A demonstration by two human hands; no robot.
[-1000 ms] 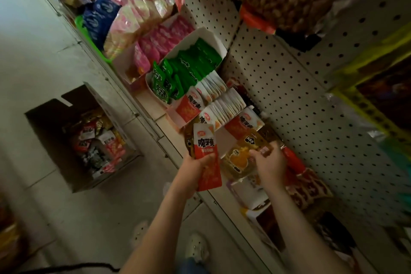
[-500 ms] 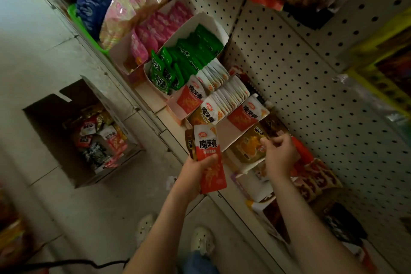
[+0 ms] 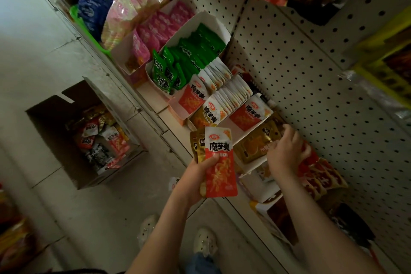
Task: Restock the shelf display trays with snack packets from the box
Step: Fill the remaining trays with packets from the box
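Observation:
My left hand [image 3: 195, 176] grips a small stack of snack packets: a red-and-white packet [image 3: 220, 162] in front and gold packets [image 3: 197, 144] behind it. My right hand [image 3: 283, 151] reaches into a white display tray [image 3: 251, 168] on the shelf and its fingers lie on the gold packets [image 3: 255, 144] standing there; whether it holds one is unclear. The cardboard box [image 3: 84, 131] with mixed packets stands open on the floor to the left.
Further trays along the shelf hold red-and-white packets [image 3: 249, 113], green packets [image 3: 189, 60] and pink packets [image 3: 160, 26]. A pegboard wall [image 3: 300, 73] backs the shelf. Red packets [image 3: 320, 178] lie right of my right hand. My shoes [image 3: 204, 242] are on the tiled floor.
My right hand moved up and further back along the gold packets in the tray. My left hand keeps the same stack and has hardly shifted.

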